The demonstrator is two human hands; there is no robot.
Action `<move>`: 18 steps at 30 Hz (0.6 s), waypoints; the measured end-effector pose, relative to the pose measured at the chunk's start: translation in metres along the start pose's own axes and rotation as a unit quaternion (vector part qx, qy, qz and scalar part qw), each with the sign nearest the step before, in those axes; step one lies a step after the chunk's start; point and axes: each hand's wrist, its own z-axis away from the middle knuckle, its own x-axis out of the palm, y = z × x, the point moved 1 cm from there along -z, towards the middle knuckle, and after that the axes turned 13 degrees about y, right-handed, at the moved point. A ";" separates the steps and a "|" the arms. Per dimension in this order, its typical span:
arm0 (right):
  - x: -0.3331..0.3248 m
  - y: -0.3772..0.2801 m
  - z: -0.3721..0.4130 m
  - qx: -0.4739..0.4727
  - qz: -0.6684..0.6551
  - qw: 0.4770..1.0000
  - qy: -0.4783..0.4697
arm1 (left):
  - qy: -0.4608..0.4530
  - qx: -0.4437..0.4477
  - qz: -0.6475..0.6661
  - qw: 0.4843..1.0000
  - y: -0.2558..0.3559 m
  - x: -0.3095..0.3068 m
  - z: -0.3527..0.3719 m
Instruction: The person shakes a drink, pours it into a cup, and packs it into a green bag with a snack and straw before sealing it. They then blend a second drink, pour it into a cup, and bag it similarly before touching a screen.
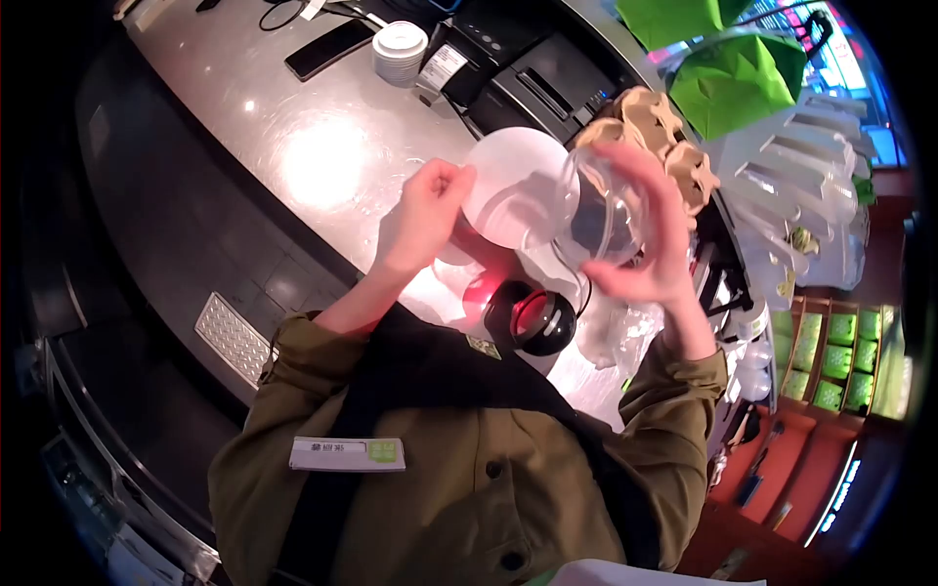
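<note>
A white round bowl (pixel 508 186) is tilted above the steel counter, its rim pinched in my left hand (pixel 430 210). The fingers of that hand are closed on the edge. To the right, my right hand (pixel 650 234) curves around a clear plastic lid (pixel 601 217), thumb below and fingers above. The lid is close beside the bowl's right side; whether they touch is hard to tell. Below them on the counter stands a black round scanner (pixel 543 322) glowing red.
A phone (pixel 329 49), a stack of white lids (pixel 399 53) and a black printer (pixel 537 93) line the counter's back. Brown cup carriers (pixel 650 122), green bags (pixel 738 83) and clear crumpled plastic (pixel 625 337) are on the right.
</note>
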 end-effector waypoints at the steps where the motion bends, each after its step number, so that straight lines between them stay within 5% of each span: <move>1: 0.009 -0.004 -0.006 -0.031 0.010 0.999 -0.012 | 0.006 -0.013 0.000 1.000 -0.001 0.002 -0.002; 4: 0.032 0.011 -0.014 0.043 0.078 0.995 -0.051 | 0.006 -0.043 -0.047 0.998 0.005 0.002 0.000; 7: 0.047 0.029 -0.012 0.052 0.131 0.985 -0.101 | -0.034 -0.065 0.105 0.992 0.010 0.005 0.002; 18: 0.058 0.049 -0.015 0.056 0.103 0.983 -0.140 | -0.042 -0.030 0.075 0.996 0.003 0.000 -0.001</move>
